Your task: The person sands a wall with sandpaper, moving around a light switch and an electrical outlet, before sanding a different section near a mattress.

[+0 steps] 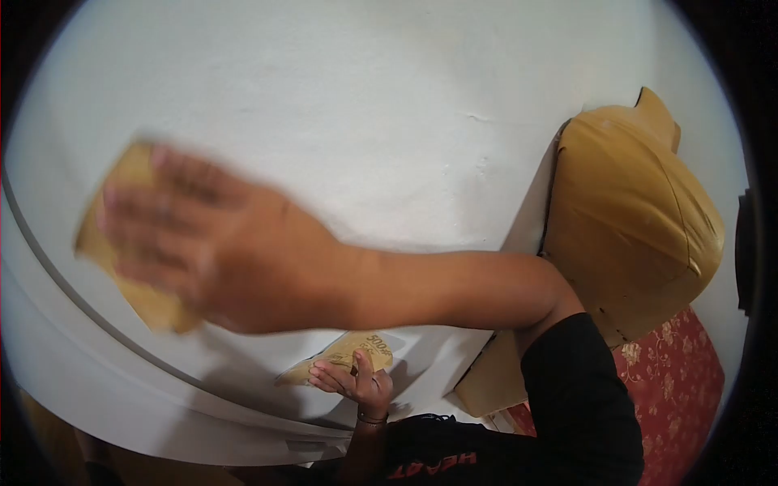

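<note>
My right hand [194, 235], blurred by motion, lies over a tan sheet of sandpaper [134, 296] on the left. Its fingers press the sheet against the white surface [365, 121]. The bare right forearm crosses the middle of the view from a black sleeve. Lower down, near my body, my left hand [361, 385] is partly curled, thumb raised, with a cord at the wrist. It holds a second piece of sandpaper [377, 344], printed side showing "500". Part of that piece is hidden behind the fingers.
A mustard-yellow padded seat [624, 219] stands at the right, over red floral fabric [677, 389]. A curved, pale edge with a dark groove [89, 316] borders the white surface at lower left. A dark object [744, 251] sits at the far right.
</note>
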Motion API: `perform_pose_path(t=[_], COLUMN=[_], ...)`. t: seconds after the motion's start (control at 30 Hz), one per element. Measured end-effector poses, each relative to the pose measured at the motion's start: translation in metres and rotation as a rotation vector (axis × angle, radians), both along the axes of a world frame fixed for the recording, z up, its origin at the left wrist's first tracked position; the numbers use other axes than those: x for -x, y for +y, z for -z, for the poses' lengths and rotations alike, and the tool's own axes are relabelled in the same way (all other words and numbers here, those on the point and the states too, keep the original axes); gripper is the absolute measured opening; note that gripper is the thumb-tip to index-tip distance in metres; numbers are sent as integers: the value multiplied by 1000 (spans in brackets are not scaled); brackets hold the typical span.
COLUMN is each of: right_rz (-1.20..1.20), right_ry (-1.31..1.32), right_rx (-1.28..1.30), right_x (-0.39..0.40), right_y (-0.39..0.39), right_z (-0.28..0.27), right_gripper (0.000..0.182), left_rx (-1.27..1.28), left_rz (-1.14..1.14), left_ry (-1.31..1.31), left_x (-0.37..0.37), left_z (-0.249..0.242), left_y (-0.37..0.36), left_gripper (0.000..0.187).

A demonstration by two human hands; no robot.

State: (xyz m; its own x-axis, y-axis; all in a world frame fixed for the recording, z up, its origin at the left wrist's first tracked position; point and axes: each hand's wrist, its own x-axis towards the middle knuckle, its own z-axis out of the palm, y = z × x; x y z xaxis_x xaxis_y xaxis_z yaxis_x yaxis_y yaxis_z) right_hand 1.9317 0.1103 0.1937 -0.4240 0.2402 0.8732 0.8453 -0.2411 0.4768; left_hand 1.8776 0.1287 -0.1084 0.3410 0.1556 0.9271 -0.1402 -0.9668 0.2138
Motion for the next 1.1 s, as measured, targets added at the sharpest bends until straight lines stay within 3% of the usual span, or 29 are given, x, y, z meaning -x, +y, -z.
perform_pose_path(t=[0.07, 0.1, 0.13, 0.2, 0.27, 0.3, 0.33, 0.4, 0.43, 0.47, 0.53, 0.6, 0.67, 0.7, 0.8, 0.83, 0.9, 0.93, 1.0, 1.03, 1.07, 1.1], right_rz=[69, 354, 365, 554, 451, 438, 446, 336, 413, 362, 523, 534, 423, 339, 385, 512, 567, 651, 647, 470, 267, 310], right_ry=[-94, 257, 214, 366, 13, 119, 62, 72, 15, 110, 107, 50, 154, 6, 68, -26, -8, 297, -57, -126, -30, -89], right_rx=[-364, -239, -400, -368, -399, -119, -104, -149, -386, -480, -597, -485, 90, 126, 41, -278, -502, -446, -369, -316, -68, 56], right_x=[-13, -7, -15, -11, -10, -3, -6, -16, -28, -37, -35, -30, -4, -8, -14, -31, -59, -34, -50, -52, -33, -20], right_y=[-20, -45, -57, -66, -56, -56, -51, -82, -89, -103, -117, -95, -73, -61, -91, -94, -119, -119, -99, -75, -59, -45], right_z=[-49, -63, -80, -80, -47, -20, 1, -38, -64, -86, -104, -88, -40, -20, -73, -101, -149, -160, -143, -120, -94, -73], right_gripper=[18, 21, 22, 32, 44, 57, 54, 46, 38, 35, 37, 40, 49, 53, 50, 43, 44, 48, 39, 36, 38, 40], left_rx=[-19, -24, -31, -34, -9, 1, 29, 3, -2, 4, 26, 0, -10, -3, 108, 44, 46, 40, 43, 40, 42, 44], left_rz=[-1, 6, -7, -10, 3, 13, 54, 10, 15, -3, -25, -24, -2, 1, 79, 32, 39, 57, 54, 47, 40, 32], left_ry=[2, -1, -9, -29, -5, 0, 34, 11, 1, 27, 46, -7, -62, -92, -40, -42, -60, -82, -84, -86, -95, -106], left_x=[0, -1, -2, -2, 1, 1, 5, 4, 2, 2, 3, 3, 2, -4, -12, -15, -14, -16, -14, -13, -15, -16], left_z=[0, 0, 1, 0, -3, 0, 1, -2, -1, 3, 6, -3, -6, 3, 27, 24, 21, 19, 17, 15, 13, 11], left_y=[2, 4, 4, 2, 1, 2, 1, 1, 3, 4, 1, 0, -2, -3, 9, 9, 3, 1, -2, -2, -5, -7], left_gripper=[38, 38, 39, 41, 42, 42, 41, 41, 41, 41, 42, 45, 52, 52, 53, 46, 46, 46, 46, 46, 46, 46])
